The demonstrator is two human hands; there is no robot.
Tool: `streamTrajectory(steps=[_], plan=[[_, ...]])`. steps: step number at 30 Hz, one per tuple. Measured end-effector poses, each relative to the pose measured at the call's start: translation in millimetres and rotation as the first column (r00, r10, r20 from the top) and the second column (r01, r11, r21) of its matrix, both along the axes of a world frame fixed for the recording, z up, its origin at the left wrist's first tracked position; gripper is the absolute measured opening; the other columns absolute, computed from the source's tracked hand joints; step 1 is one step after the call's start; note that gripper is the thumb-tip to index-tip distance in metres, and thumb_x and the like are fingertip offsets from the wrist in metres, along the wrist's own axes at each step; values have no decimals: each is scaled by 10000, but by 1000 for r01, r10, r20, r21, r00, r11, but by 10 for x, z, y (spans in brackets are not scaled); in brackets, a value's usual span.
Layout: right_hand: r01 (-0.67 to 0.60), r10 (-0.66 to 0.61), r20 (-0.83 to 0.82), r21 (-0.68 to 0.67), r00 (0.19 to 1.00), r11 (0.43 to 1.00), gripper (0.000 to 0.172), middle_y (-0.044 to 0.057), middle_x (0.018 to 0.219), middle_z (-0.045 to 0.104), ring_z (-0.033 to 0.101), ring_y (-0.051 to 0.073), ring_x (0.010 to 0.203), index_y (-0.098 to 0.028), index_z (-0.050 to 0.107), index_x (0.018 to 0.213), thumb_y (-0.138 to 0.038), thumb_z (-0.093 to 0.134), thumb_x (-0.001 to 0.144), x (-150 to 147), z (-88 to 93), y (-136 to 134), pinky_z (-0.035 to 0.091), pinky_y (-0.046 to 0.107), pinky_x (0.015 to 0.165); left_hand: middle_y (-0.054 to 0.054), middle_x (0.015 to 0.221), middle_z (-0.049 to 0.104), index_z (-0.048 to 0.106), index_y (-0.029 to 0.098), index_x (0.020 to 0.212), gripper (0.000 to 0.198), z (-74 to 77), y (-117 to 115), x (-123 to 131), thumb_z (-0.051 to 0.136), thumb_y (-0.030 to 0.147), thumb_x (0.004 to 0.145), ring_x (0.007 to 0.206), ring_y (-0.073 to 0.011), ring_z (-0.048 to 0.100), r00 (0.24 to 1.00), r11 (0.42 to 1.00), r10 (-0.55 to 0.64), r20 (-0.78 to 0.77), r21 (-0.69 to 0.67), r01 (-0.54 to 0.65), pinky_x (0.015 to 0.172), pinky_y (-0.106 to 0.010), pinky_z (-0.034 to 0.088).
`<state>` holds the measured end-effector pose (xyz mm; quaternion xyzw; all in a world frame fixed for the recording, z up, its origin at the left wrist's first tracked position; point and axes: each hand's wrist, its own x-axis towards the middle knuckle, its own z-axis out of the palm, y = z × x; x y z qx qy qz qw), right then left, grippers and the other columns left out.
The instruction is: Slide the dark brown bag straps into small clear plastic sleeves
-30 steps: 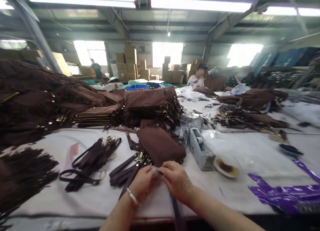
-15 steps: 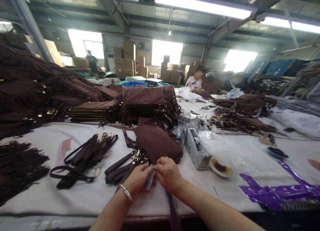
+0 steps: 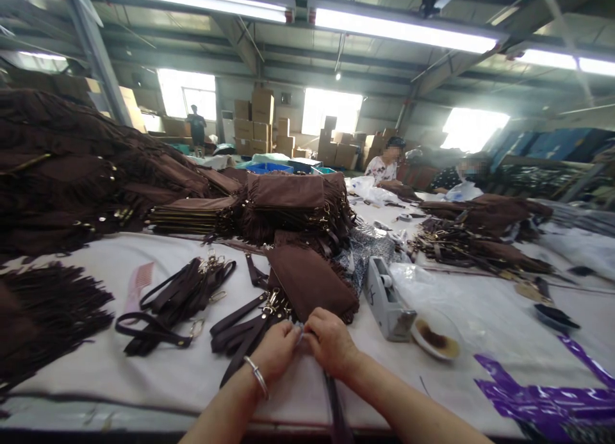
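Observation:
My left hand (image 3: 277, 349), with a silver bangle at the wrist, and my right hand (image 3: 331, 343) meet at the front of the table. Between their pinched fingertips is a small greyish, shiny wrapping piece (image 3: 300, 328); what lies inside it cannot be made out. A dark strap (image 3: 337, 409) runs from beneath my right hand over the table's edge. Just beyond my fingers lies a brown fringed bag (image 3: 312, 280). Beside my left hand are dark brown wrist straps (image 3: 240, 328) with gold clasps. A grey tape dispenser (image 3: 390, 309) stands to the right of the bag.
More straps (image 3: 180, 296) and a pink comb (image 3: 140, 280) lie left. Stacked brown bags (image 3: 288, 194) and a large heap (image 3: 57, 168) rise behind. At right are a stained dish (image 3: 437, 338) and purple plastic (image 3: 533, 393). Two people sit across the table.
The view has shifted a little to the left and up. The greyish wrapping piece, which stuck out below my fingers, is now mostly hidden between them.

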<state>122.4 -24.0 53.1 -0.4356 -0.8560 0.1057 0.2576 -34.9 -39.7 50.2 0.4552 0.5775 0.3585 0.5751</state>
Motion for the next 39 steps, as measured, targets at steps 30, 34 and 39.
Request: streamTrajectory(steps=[30,34,39], plan=[[-340,238,450,161,861,927,55,57,869,598,506,190,779,-161,604,824,-187,556,819,-106,324,125,359,318,685,-100,827,687,567,194,898,322,-143,-286,-79,298,366,936,764,-244,657,638,872,84,-765,366,325,653,-339,423],[-251,139,378,265,915,931,82,52,854,568,470,200,789,-184,570,839,-179,495,872,-76,160,46,335,342,725,-61,694,617,522,203,710,327,-34,-249,-11,319,358,914,686,-192,580,851,901,57,-522,394,181,648,-320,398],[-208,132,275,269,952,940,85,37,834,554,454,192,778,-198,553,808,-199,499,873,-8,10,15,332,336,737,84,538,362,462,205,712,333,1,-209,22,478,523,810,410,-65,268,974,987,34,222,-163,3,401,-208,172]])
